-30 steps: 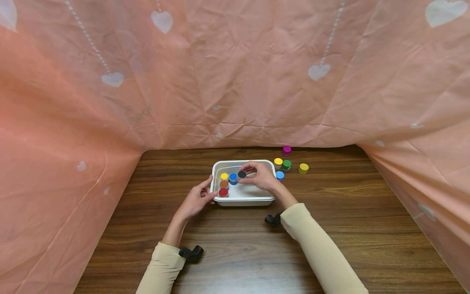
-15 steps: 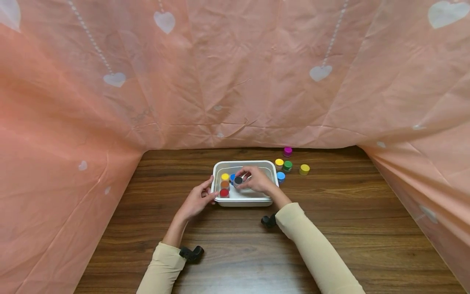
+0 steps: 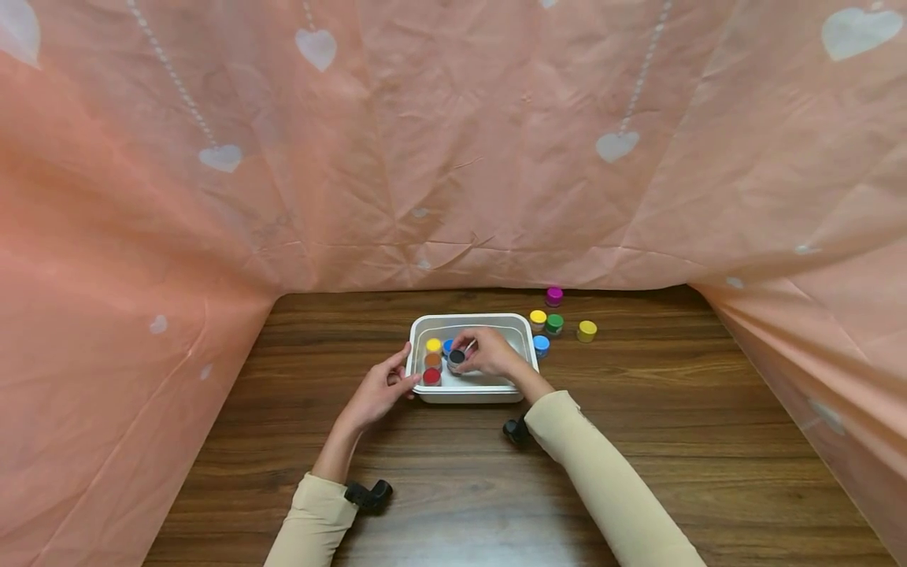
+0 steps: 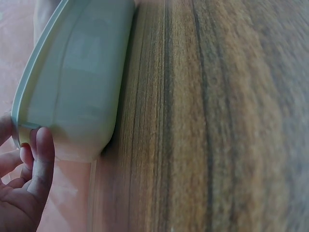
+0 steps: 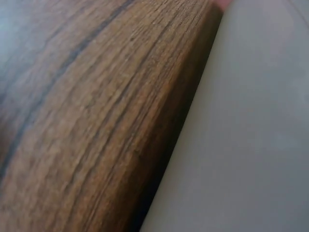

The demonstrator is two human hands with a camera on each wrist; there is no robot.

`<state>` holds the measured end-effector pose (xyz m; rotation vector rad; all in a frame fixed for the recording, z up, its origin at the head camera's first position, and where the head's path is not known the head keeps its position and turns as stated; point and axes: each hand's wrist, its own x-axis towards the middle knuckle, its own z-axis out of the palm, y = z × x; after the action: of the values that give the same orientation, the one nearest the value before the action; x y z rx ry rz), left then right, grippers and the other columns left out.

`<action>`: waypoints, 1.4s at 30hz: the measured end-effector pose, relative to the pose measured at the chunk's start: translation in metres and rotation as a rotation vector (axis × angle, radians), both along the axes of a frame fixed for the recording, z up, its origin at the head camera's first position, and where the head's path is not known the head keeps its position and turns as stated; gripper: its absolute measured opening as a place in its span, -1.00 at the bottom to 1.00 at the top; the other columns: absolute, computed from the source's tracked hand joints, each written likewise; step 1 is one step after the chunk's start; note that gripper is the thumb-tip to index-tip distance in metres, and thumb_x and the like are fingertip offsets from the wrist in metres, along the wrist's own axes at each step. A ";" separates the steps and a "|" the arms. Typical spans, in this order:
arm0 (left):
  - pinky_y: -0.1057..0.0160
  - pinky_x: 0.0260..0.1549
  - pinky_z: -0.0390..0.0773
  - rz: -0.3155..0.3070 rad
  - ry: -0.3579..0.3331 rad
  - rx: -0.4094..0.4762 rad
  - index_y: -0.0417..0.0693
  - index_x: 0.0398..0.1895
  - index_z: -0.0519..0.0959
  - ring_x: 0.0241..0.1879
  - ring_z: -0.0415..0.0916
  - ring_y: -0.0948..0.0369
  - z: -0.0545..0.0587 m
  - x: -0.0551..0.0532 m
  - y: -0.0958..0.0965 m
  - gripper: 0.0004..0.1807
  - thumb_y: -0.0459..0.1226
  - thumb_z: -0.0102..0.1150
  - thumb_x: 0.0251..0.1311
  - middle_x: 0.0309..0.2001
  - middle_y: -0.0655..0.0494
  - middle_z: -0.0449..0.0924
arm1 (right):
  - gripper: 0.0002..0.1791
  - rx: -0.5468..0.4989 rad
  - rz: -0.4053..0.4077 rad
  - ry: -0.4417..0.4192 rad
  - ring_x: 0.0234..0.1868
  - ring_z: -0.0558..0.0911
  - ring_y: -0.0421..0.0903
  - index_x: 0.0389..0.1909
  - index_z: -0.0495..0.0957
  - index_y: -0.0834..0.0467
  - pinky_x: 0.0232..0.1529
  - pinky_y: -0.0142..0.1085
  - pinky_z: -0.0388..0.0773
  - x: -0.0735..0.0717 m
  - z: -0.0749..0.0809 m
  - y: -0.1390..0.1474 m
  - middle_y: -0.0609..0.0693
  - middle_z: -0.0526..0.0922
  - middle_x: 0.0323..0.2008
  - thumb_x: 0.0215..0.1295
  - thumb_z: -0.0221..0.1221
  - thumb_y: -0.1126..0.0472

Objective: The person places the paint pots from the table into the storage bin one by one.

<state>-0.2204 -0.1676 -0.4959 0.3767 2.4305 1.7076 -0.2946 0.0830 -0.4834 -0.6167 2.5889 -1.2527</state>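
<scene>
A white plastic tub [image 3: 471, 398] sits on the wooden table in the head view. My left hand [image 3: 376, 395] grips its near left corner, thumb at the rim and fingers along the outside; the left wrist view shows these fingers [image 4: 44, 150] against the tub wall. My right hand [image 3: 494, 354] reaches inside and pinches a small paint pot with a black lid [image 3: 457, 359]. Left of that pot stand a yellow-lidded pot [image 3: 434, 346], a brown one [image 3: 432, 361] and a red one [image 3: 431, 377]. A blue pot [image 3: 448, 347] is partly hidden behind my right fingers.
Right of the tub stand a light blue pot [image 3: 542, 345], a yellow pot [image 3: 538, 319], a green pot [image 3: 554, 323], a dark yellow pot [image 3: 586, 331] and a magenta pot [image 3: 554, 295]. A pink cloth [image 3: 468, 197] encloses the table's back and sides.
My right hand has carried the black-lidded pot left and toward the near side, beside the brown and red pots. The left hand stays at the tub's corner.
</scene>
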 end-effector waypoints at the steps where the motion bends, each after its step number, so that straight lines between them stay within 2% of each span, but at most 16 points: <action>1: -0.05 -0.18 0.76 -0.001 0.000 0.001 -0.25 0.60 0.16 -0.41 0.52 0.20 0.000 0.000 0.000 -0.25 -0.33 0.23 0.44 -0.35 0.01 0.47 | -0.65 0.002 0.003 0.007 -0.24 0.62 -0.11 -0.18 0.72 0.17 -0.15 -0.34 0.58 0.000 0.000 -0.001 0.05 0.70 -0.21 -0.01 0.58 0.35; 10: -0.03 -0.24 0.77 0.001 0.007 0.017 -0.32 0.59 0.13 -0.40 0.56 0.13 0.001 0.000 0.002 -0.26 -0.39 0.20 0.44 -0.36 -0.01 0.46 | -0.65 0.056 0.034 0.097 -0.29 0.61 -0.14 -0.21 0.73 0.18 -0.18 -0.35 0.59 -0.004 -0.004 -0.006 0.04 0.69 -0.28 -0.07 0.59 0.37; 16: 0.12 -0.27 0.77 0.007 0.000 0.016 -0.28 0.59 0.16 -0.41 0.56 0.16 0.000 0.000 0.002 -0.25 -0.36 0.24 0.43 -0.36 0.03 0.46 | -0.65 0.106 0.050 0.150 -0.29 0.61 -0.14 -0.22 0.73 0.19 -0.17 -0.34 0.60 -0.005 -0.006 -0.008 0.03 0.70 -0.30 -0.09 0.58 0.39; 23: 0.22 -0.30 0.76 0.005 0.004 0.022 -0.30 0.59 0.16 -0.43 0.56 0.22 0.000 0.000 0.001 -0.26 -0.37 0.23 0.43 -0.37 0.05 0.46 | -0.65 0.137 0.054 0.171 -0.30 0.60 -0.17 -0.22 0.73 0.17 -0.18 -0.35 0.61 -0.007 -0.007 -0.010 0.01 0.69 -0.30 -0.09 0.59 0.38; 31: 0.17 -0.29 0.77 -0.002 0.014 0.034 -0.32 0.58 0.16 -0.38 0.60 0.05 -0.001 -0.001 0.001 -0.27 -0.39 0.22 0.43 -0.38 0.06 0.46 | -0.64 0.155 0.052 0.196 -0.31 0.58 -0.19 -0.24 0.72 0.17 -0.18 -0.38 0.60 -0.008 -0.009 -0.012 0.00 0.67 -0.31 -0.09 0.60 0.37; 42: 0.11 -0.27 0.78 -0.008 0.019 0.031 -0.33 0.58 0.15 -0.37 0.61 0.01 -0.001 -0.001 0.002 -0.26 -0.39 0.22 0.43 -0.38 0.07 0.46 | -0.65 0.121 0.059 0.177 -0.31 0.60 -0.17 -0.24 0.72 0.20 -0.17 -0.36 0.62 -0.010 -0.011 -0.011 0.01 0.66 -0.34 -0.09 0.60 0.40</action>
<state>-0.2212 -0.1656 -0.4970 0.4078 2.4147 1.7480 -0.3042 0.0717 -0.4945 -0.8065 2.7416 -1.0591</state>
